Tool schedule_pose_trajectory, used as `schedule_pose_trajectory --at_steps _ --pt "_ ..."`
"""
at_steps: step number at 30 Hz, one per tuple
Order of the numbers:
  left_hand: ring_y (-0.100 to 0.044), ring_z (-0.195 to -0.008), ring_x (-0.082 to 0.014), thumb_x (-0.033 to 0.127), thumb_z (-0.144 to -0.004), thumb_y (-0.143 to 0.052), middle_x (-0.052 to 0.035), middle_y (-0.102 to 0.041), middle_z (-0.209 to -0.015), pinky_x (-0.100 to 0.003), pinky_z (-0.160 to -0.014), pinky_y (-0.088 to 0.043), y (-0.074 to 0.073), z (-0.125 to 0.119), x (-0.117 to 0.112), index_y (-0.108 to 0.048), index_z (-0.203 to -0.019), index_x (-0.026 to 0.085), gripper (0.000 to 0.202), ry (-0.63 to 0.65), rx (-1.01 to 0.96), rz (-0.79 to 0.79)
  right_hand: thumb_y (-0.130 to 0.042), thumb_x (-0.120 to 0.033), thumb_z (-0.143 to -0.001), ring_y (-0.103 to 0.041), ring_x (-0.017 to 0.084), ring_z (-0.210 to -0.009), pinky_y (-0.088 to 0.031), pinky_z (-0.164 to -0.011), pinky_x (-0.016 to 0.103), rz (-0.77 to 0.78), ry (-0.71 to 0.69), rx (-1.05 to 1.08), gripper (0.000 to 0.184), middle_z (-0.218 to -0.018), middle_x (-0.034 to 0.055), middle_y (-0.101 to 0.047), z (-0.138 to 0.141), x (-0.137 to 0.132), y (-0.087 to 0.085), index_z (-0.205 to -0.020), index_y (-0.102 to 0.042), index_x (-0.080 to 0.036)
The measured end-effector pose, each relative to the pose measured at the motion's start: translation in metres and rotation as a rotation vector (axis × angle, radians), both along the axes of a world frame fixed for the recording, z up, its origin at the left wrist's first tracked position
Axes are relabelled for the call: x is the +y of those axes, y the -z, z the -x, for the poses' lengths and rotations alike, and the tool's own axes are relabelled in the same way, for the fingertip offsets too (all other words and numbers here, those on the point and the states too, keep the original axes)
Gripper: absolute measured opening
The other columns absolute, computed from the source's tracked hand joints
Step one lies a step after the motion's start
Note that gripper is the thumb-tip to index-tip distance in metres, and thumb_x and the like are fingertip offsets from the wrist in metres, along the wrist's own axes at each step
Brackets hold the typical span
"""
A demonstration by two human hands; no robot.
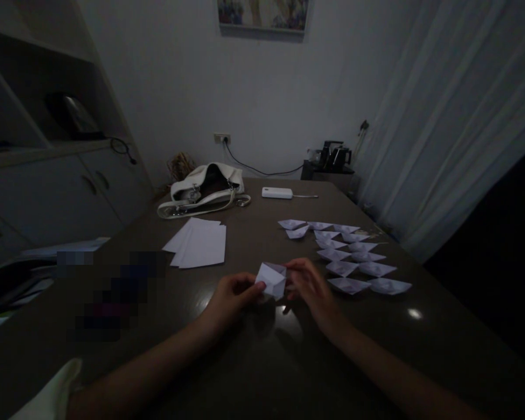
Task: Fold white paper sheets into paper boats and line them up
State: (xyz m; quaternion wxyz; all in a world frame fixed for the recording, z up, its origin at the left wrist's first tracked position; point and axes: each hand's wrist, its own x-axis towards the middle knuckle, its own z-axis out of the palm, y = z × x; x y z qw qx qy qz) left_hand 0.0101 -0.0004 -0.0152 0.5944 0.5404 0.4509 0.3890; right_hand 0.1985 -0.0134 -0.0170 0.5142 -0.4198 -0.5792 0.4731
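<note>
A small piece of folded white paper (272,277) is held just above the table, between my two hands. My left hand (233,296) pinches its left edge, the thumb lying on the front face. At its right side, my right hand (310,288) has its fingers curled round the edge; the fingertips are partly hidden behind the paper. To the right stand several folded paper boats (341,268) in uneven rows. Left of my hands lies a fanned stack of white paper sheets (203,245).
A white handbag (206,188) lies at the table's far left. Near the far edge is a white power bank (277,193) with a short cable. Beyond the table, a kettle (340,157) stands on a small dark cabinet. A pale curtain (413,122) hangs at the right.
</note>
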Motion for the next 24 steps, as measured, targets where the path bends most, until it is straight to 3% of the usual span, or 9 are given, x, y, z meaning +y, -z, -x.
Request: schedule_pose_trajectory --at_steps 4,10,12,15,18,21,24 --pt "-0.061 -0.064 -0.0153 0.048 -0.065 -0.073 -0.0021 -0.067 -0.068 -0.024 -0.061 -0.045 0.005 -0.002 0.001 -0.066 -0.078 0.013 0.037 0.001 -0.024 0.034 -0.069 -0.040 -0.075 -0.059 0.023 -0.104 -0.053 -0.077 0.033 -0.068 -0.011 -0.070 0.029 -0.134 0.0106 -0.048 -0.001 0.001 0.003 -0.097 -0.066 -0.021" --pt "-0.062 -0.068 -0.0160 0.045 -0.073 -0.068 -0.0038 -0.066 -0.075 -0.026 -0.063 -0.048 0.007 -0.005 -0.004 -0.060 -0.082 0.013 0.034 0.206 0.051 -0.025 -0.066 -0.037 -0.076 -0.065 0.023 -0.093 -0.052 -0.079 0.036 0.011 -0.074 -0.080 0.020 -0.110 0.0104 -0.066 -0.001 0.004 0.005 -0.073 -0.071 -0.018" --pt "-0.061 -0.069 -0.0163 0.041 -0.076 -0.067 -0.0030 -0.064 -0.078 -0.027 -0.061 -0.049 0.004 -0.004 -0.007 -0.056 -0.091 0.015 0.033 0.155 0.158 -0.159 -0.066 -0.034 -0.076 -0.065 0.022 -0.092 -0.051 -0.077 0.034 0.013 -0.095 -0.104 0.018 -0.108 0.0100 -0.066 -0.001 0.003 0.002 -0.069 -0.071 -0.018" --pt "-0.060 -0.071 -0.0157 0.031 -0.077 -0.067 -0.0031 -0.061 -0.087 -0.027 -0.062 -0.050 -0.004 -0.001 -0.011 -0.053 -0.101 0.018 0.031 0.021 0.348 -0.502 -0.064 -0.032 -0.077 -0.065 0.021 -0.087 -0.051 -0.072 0.031 -0.006 -0.122 -0.146 0.018 -0.105 0.0097 -0.067 0.000 0.000 -0.002 -0.065 -0.068 -0.018" --pt "-0.059 -0.084 -0.0168 0.021 -0.082 -0.061 -0.0070 -0.060 -0.104 -0.028 -0.072 -0.049 -0.011 0.000 -0.016 -0.059 -0.094 0.019 0.012 0.041 0.436 -0.776 -0.062 -0.027 -0.078 -0.064 0.018 -0.081 -0.049 -0.067 0.028 -0.038 -0.101 -0.181 0.020 -0.100 0.0090 -0.067 0.002 -0.002 -0.003 -0.060 -0.063 -0.017" --pt "-0.060 -0.086 -0.0170 0.017 -0.085 -0.055 -0.0068 -0.062 -0.098 -0.028 -0.075 -0.048 -0.013 -0.003 -0.020 -0.059 -0.091 0.018 0.007 0.041 0.427 -0.826 -0.062 -0.024 -0.077 -0.061 0.015 -0.071 -0.046 -0.059 0.025 -0.048 -0.077 -0.202 0.025 -0.098 0.0081 -0.067 0.005 -0.004 -0.001 -0.055 -0.054 -0.017" --pt "-0.060 -0.080 -0.0164 0.014 -0.084 -0.054 -0.0051 -0.063 -0.087 -0.027 -0.072 -0.048 -0.012 -0.006 -0.022 -0.057 -0.086 0.017 0.005 0.057 0.412 -0.788 -0.061 -0.021 -0.076 -0.061 0.015 -0.072 -0.046 -0.060 0.025 -0.031 -0.078 -0.199 0.014 -0.097 0.0070 -0.066 0.008 -0.007 -0.001 -0.064 -0.060 -0.017"
